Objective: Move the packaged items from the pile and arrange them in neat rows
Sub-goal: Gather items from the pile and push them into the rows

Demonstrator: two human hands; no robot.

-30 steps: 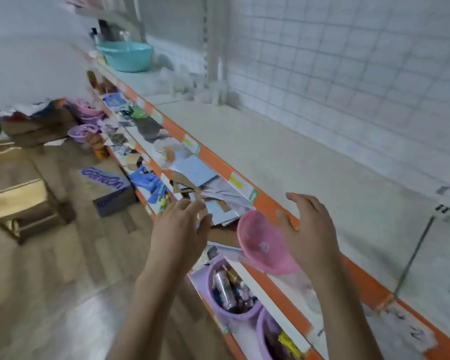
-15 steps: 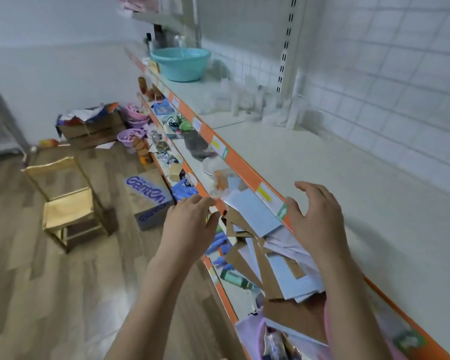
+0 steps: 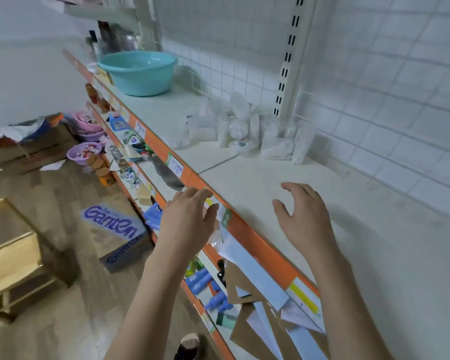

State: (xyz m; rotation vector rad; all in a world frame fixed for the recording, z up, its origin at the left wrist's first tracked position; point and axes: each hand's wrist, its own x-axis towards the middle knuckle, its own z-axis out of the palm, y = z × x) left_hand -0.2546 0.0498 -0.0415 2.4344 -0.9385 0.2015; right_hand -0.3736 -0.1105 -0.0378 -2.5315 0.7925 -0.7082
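Both hands empty, fingers spread: left hand, right hand | heap of clear-wrapped white packaged items lies beyond them, beside the round teal plastic basin | no rows yet, everything left.

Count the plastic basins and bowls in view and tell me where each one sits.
3: a teal basin on the top shelf at the far end, a pink bowl and a purple bowl down by the cardboard boxes. Others may be hidden behind clutter.
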